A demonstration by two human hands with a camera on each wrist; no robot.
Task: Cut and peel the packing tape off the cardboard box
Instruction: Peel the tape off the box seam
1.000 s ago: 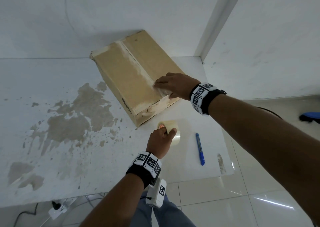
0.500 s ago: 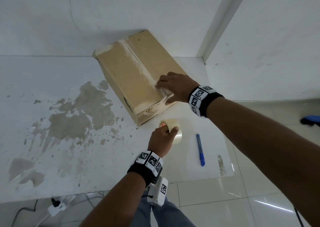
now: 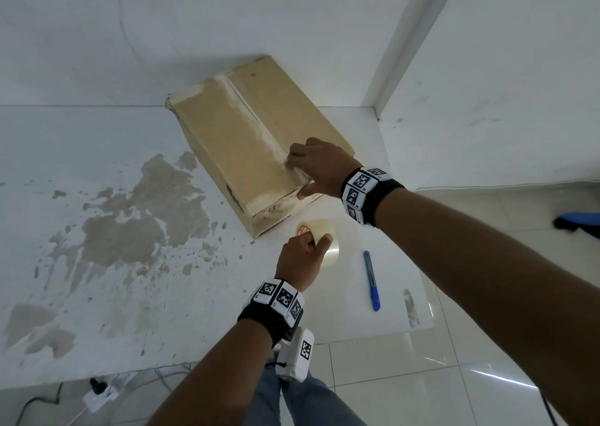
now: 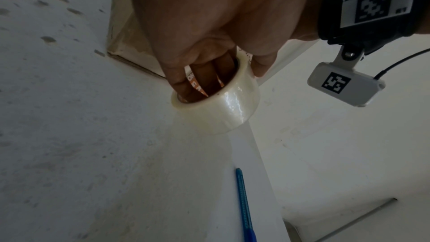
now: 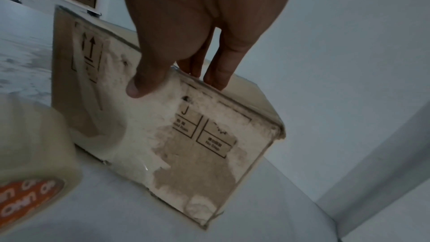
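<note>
A worn cardboard box [image 3: 253, 139] lies on the white table [image 3: 97, 312], with packing tape [image 3: 256, 127] running along its top seam. My right hand [image 3: 319, 165] rests on the box's near end, fingers [image 5: 216, 78] straight on the top and thumb [image 5: 144, 82] pressed against the taped front face [image 5: 197, 144]. My left hand [image 3: 298, 256] grips a roll of clear tape [image 3: 324, 234] just in front of the box, with fingers inside its core [image 4: 204, 80] and thumb outside. A blue utility knife [image 3: 371, 279] lies on the table to the right of the roll, untouched.
Brown stains [image 3: 130, 217] cover the table's left half. The table's near edge [image 3: 357, 334] is close to my legs. A power strip and cables [image 3: 97, 396] lie on the floor below left. A blue object [image 3: 578, 222] sits on the floor at far right. Walls stand close behind the box.
</note>
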